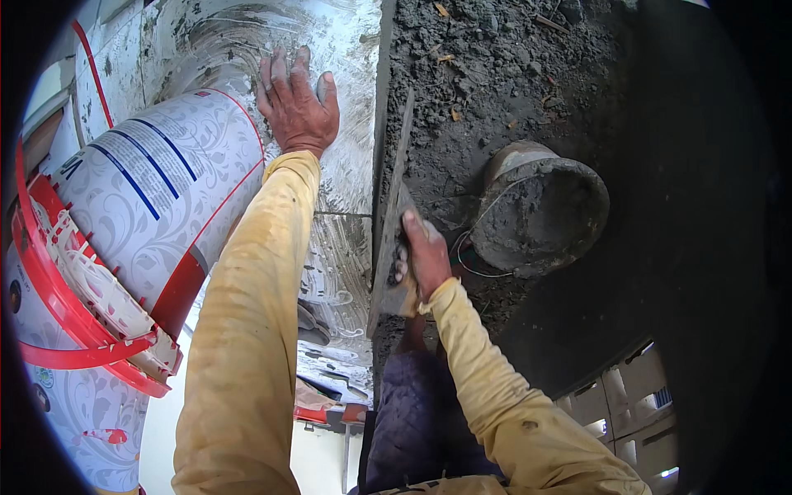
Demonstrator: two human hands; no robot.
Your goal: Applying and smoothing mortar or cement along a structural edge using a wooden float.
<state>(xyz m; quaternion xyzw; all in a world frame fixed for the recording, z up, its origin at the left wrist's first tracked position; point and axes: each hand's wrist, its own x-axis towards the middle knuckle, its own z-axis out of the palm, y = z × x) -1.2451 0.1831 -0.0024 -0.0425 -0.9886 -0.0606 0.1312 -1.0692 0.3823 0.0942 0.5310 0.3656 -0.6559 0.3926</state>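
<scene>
My left hand [294,103] lies flat with fingers spread on a smeared whitish tile surface [351,49]. My right hand [423,256] grips the handle of a long flat trowel or straightedge [394,198] held on edge along the tile's border, where the tile meets rough grey mortar [487,74]. Both arms wear yellow sleeves.
A large white patterned bucket with a red rim and red handle [157,198] lies at the left, close to my left arm. A mortar-caked bucket [544,210] with coloured wires beside it stands on the grey mortar bed at right. Hollow blocks [631,404] show at lower right.
</scene>
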